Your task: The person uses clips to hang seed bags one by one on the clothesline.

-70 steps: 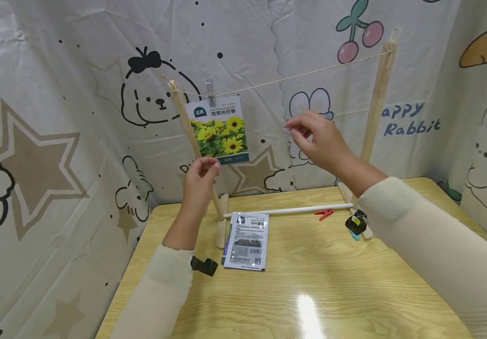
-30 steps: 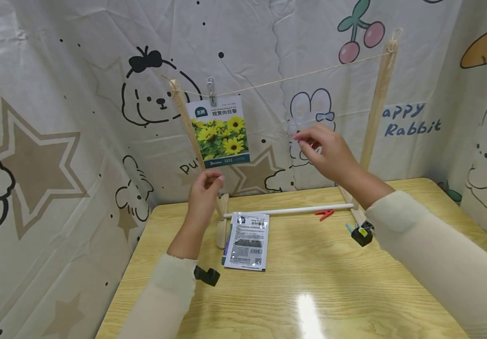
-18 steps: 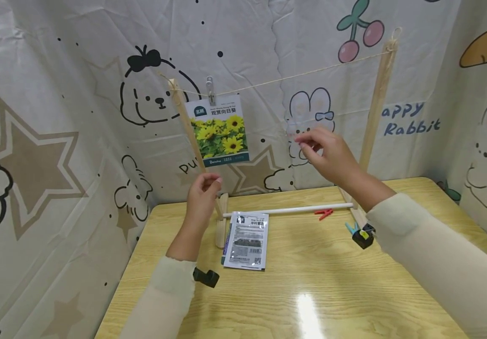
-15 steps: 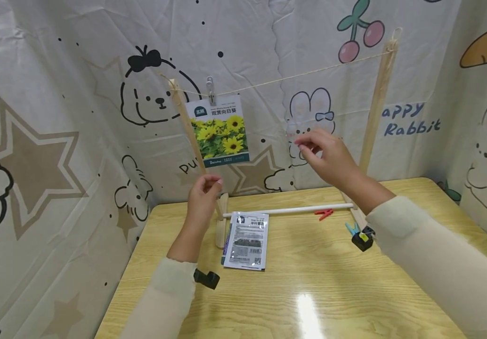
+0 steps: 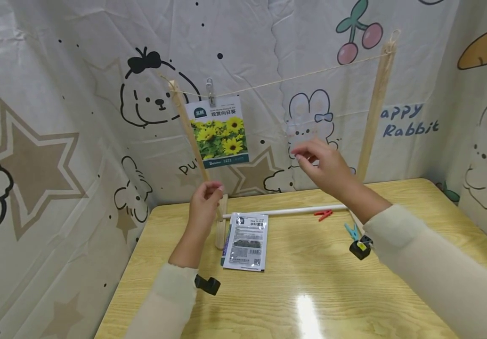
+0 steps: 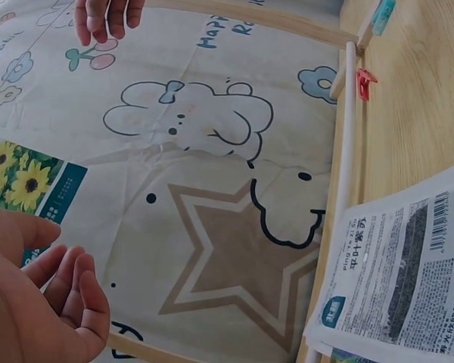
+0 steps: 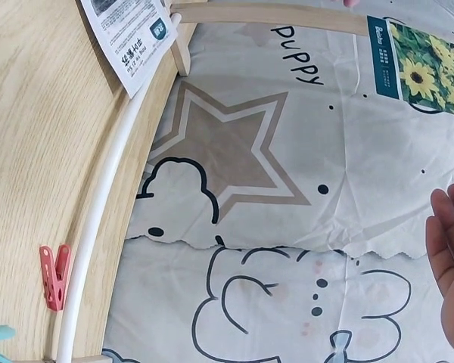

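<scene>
A sunflower seed packet hangs from a string by a small clear clip; the string runs between two wooden posts. My left hand hovers just in front of the left post, fingers loosely curled round nothing, as the left wrist view shows. My right hand is raised in the air below the string, left of the right post, with relaxed fingers and nothing in them. A second seed packet lies flat on the table, printed back up.
A white rod joins the post feet on the wooden table. A red peg and a blue peg lie near the right post's foot. Printed cloth walls enclose the table on three sides.
My right hand has come down from near the string to lower in the air. My left hand has dropped slightly along the left post. The hanging packet has not moved.
</scene>
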{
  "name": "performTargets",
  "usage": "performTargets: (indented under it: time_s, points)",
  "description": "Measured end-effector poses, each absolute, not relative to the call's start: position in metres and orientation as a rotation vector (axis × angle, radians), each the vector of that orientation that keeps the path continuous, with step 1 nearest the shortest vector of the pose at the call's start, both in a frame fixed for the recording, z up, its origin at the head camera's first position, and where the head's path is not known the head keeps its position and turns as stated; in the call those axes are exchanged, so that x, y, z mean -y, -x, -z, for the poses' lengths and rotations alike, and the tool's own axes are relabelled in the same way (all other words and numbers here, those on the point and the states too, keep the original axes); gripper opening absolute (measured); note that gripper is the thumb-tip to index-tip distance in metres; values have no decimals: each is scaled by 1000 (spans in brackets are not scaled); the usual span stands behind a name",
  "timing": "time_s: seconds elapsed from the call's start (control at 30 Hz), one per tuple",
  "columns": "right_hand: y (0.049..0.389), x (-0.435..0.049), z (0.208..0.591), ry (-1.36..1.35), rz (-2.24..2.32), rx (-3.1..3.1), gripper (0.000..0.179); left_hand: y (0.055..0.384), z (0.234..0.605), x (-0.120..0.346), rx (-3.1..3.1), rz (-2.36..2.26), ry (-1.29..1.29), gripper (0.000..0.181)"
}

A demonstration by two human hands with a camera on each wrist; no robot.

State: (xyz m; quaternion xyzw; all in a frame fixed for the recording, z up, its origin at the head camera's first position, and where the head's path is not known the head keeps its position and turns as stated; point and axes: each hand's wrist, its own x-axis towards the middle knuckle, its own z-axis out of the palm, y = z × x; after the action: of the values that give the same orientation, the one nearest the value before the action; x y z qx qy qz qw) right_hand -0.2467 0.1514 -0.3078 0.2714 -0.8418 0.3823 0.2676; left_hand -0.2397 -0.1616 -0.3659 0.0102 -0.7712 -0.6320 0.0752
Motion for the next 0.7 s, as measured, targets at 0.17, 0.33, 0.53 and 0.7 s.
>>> performTargets:
  time_s: [0.17, 0.33, 0.53, 0.7]
  points:
    - [241, -150, 311, -717, -1044, 2289, 18, 238, 370, 162, 2306, 1884, -20, 25]
    - [238, -151, 314, -674, -1051, 2336, 20, 239, 374, 163, 2324, 1868, -33, 26]
    - [235, -153, 318, -640, -1061, 2352, 19, 237, 377, 162, 2350, 1879, -84, 27]
    - [232, -153, 323, -632, -1064, 2349, 18, 237, 379, 162, 2347, 1887, -102, 26]
